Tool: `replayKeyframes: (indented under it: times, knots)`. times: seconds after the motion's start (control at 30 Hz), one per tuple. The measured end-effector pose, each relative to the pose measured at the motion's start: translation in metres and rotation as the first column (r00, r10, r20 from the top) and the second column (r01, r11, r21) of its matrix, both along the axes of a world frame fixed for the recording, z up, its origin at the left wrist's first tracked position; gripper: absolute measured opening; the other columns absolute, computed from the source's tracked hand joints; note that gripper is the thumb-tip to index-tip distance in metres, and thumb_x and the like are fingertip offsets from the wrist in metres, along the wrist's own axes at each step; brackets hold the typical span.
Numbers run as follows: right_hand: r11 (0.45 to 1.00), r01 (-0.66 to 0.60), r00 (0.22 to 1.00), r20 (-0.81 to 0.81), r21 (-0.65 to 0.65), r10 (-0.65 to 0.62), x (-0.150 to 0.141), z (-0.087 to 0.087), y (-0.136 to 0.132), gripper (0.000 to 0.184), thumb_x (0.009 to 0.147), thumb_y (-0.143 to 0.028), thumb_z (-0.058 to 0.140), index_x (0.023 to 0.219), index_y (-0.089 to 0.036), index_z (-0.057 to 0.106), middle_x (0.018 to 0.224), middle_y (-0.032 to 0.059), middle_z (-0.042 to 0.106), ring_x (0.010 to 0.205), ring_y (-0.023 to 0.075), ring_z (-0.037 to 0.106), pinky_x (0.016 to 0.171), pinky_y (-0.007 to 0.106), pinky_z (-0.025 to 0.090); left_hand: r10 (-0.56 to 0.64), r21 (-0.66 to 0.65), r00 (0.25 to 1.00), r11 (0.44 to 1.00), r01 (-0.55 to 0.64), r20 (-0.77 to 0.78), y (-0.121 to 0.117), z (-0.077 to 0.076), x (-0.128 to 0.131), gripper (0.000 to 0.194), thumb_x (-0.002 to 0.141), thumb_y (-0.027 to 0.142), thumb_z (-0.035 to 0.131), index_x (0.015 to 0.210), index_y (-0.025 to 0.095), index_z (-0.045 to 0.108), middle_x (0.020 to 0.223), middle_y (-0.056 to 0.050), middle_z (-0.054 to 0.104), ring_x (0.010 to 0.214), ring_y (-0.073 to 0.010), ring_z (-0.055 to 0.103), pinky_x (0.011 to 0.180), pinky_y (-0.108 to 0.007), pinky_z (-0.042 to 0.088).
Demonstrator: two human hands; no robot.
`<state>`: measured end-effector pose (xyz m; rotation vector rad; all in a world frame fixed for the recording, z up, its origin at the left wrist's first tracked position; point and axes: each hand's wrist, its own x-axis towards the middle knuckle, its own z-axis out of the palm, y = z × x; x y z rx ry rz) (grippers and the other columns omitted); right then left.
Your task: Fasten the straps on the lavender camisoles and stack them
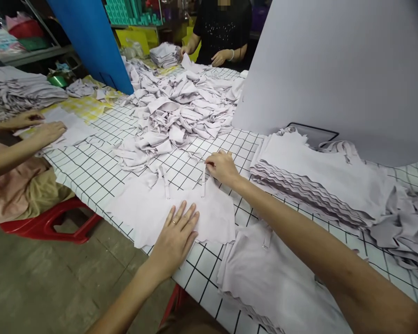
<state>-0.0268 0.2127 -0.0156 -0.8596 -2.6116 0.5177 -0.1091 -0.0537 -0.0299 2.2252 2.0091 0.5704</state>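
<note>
A pale lilac-grey garment piece with two thin straps lies spread on the white table with black grid lines. My left hand, a ring on one finger, rests flat on its lower middle, fingers stretched out. At the garment's upper right, my right hand pinches the end of the right strap between thumb and fingers. The left strap lies loose and partly curled. Under my right forearm sits a stack of similar garments, partly hidden by the arm.
A tangled heap of pale cloth covers the table's middle. Layered pieces lie at right before a grey panel; a blue panel stands at left. One co-worker's hands press cloth at left; another person handles cloth opposite.
</note>
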Motion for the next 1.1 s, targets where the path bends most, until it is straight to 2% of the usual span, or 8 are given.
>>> replayKeyframes:
  times: [0.13, 0.33, 0.43, 0.57, 0.77, 0.9, 1.0, 1.1]
  knots:
    - [0.987, 0.109, 0.970, -0.205, -0.114, -0.131, 0.009, -0.017, 0.016, 0.020, 0.084, -0.013, 0.055, 0.079, -0.022, 0.073, 0.081, 0.0045, 0.074, 0.089, 0.0260, 0.057, 0.090, 0.046, 0.037, -0.005, 0.022, 0.998, 1.000, 0.006, -0.064, 0.000, -0.001, -0.001, 0.053, 0.104, 0.020, 0.041, 0.156, 0.018, 0.032, 0.163, -0.010, 0.034, 0.155, -0.0280, 0.019, 0.123, -0.057, 0.030]
    - [0.989, 0.129, 0.941, -0.305, -0.075, -0.146, 0.014, -0.032, 0.022, 0.014, 0.084, -0.018, 0.058, 0.076, -0.021, 0.070, 0.082, 0.0050, 0.073, 0.089, 0.0255, 0.058, 0.092, 0.045, 0.036, -0.003, 0.034, 0.998, 0.999, 0.005, -0.055, 0.001, -0.001, 0.000, 0.053, 0.103, 0.020, 0.042, 0.156, 0.017, 0.033, 0.162, -0.010, 0.035, 0.155, -0.0290, 0.019, 0.122, -0.057, 0.031]
    - [0.990, 0.111, 0.931, -0.340, -0.089, -0.135, 0.014, -0.035, 0.021, 0.018, 0.086, -0.017, 0.054, 0.090, -0.021, 0.071, 0.087, 0.0054, 0.072, 0.090, 0.0243, 0.059, 0.093, 0.045, 0.035, -0.006, 0.024, 0.998, 1.000, 0.007, -0.057, 0.000, -0.001, 0.000, 0.053, 0.103, 0.020, 0.043, 0.155, 0.016, 0.034, 0.162, -0.011, 0.036, 0.155, -0.0294, 0.019, 0.122, -0.057, 0.031]
    - [0.999, 0.006, 0.964, -0.265, -0.050, -0.019, 0.014, -0.033, 0.020, 0.033, 0.085, -0.015, 0.054, 0.110, -0.024, 0.072, 0.088, 0.0052, 0.069, 0.093, 0.0253, 0.055, 0.092, 0.046, 0.032, -0.003, 0.018, 0.999, 1.000, 0.004, -0.050, 0.001, -0.001, -0.001, 0.055, 0.103, 0.020, 0.043, 0.156, 0.017, 0.032, 0.162, -0.011, 0.036, 0.155, -0.0297, 0.020, 0.122, -0.058, 0.031]
    - [0.999, -0.019, 0.966, -0.257, -0.038, 0.008, 0.012, -0.036, 0.022, 0.018, 0.085, -0.019, 0.058, 0.086, -0.024, 0.076, 0.082, 0.0052, 0.065, 0.090, 0.0247, 0.052, 0.092, 0.047, 0.031, -0.003, 0.005, 1.000, 1.000, 0.003, -0.015, -0.001, 0.001, 0.001, 0.055, 0.102, 0.018, 0.045, 0.156, 0.018, 0.033, 0.162, -0.011, 0.036, 0.154, -0.0311, 0.023, 0.121, -0.059, 0.031]
    - [0.994, 0.013, 0.948, -0.315, -0.106, -0.046, 0.013, -0.037, 0.024, 0.018, 0.085, -0.014, 0.055, 0.084, -0.023, 0.070, 0.080, 0.0032, 0.068, 0.089, 0.0240, 0.054, 0.095, 0.047, 0.032, 0.024, 0.016, 0.982, 1.000, -0.027, 0.186, 0.002, 0.007, 0.003, 0.049, 0.100, 0.016, 0.048, 0.148, 0.024, 0.046, 0.155, -0.009, 0.047, 0.151, -0.0306, 0.031, 0.120, -0.061, 0.032]
    - [0.989, 0.011, 0.947, -0.316, -0.146, -0.057, 0.015, -0.034, 0.023, 0.018, 0.091, -0.021, 0.051, 0.081, -0.023, 0.066, 0.078, 0.0032, 0.066, 0.089, 0.0242, 0.053, 0.097, 0.047, 0.031, 0.113, -0.022, 0.859, 0.993, -0.118, 0.499, 0.022, 0.018, 0.000, 0.040, 0.098, 0.020, 0.053, 0.138, 0.025, 0.057, 0.146, -0.009, 0.057, 0.138, -0.0289, 0.050, 0.110, -0.054, 0.046]
    - [0.986, -0.006, 0.951, -0.306, -0.169, -0.047, 0.016, -0.029, 0.021, 0.034, 0.099, -0.029, 0.040, 0.072, -0.023, 0.061, 0.075, 0.0041, 0.064, 0.087, 0.0240, 0.052, 0.096, 0.047, 0.032, 0.255, -0.181, 0.588, 0.966, -0.184, 0.768, 0.060, 0.027, -0.007, 0.044, 0.095, 0.021, 0.056, 0.140, 0.020, 0.056, 0.142, -0.015, 0.058, 0.107, -0.0229, 0.069, 0.086, -0.040, 0.059]
